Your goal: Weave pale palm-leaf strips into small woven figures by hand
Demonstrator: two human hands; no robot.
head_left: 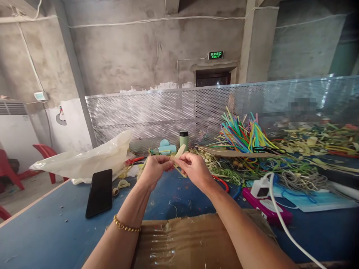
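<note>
Both my hands meet above the blue table [168, 200], fingertips nearly touching. A thin, pale cream strip [181, 150] sticks up between them, and a narrow end of it hangs below the fingers. My left hand [155, 170] is closed, with thumb and forefinger pinching the strip. My right hand [195, 170] is also closed, pinching the same strip just to the right. What the strip is made of, I cannot tell. Beneath my forearms lies a flattened brown cardboard sheet [187, 239] at the near table edge.
A black phone [99, 192] and a translucent plastic bag [86, 160] lie left. Behind my hands stands a green bottle [183, 139]. Right are colourful pipe cleaners [246, 134], tangled green strands [224, 168], a magenta power strip [267, 207] with a white cable, and a blue face mask [316, 198].
</note>
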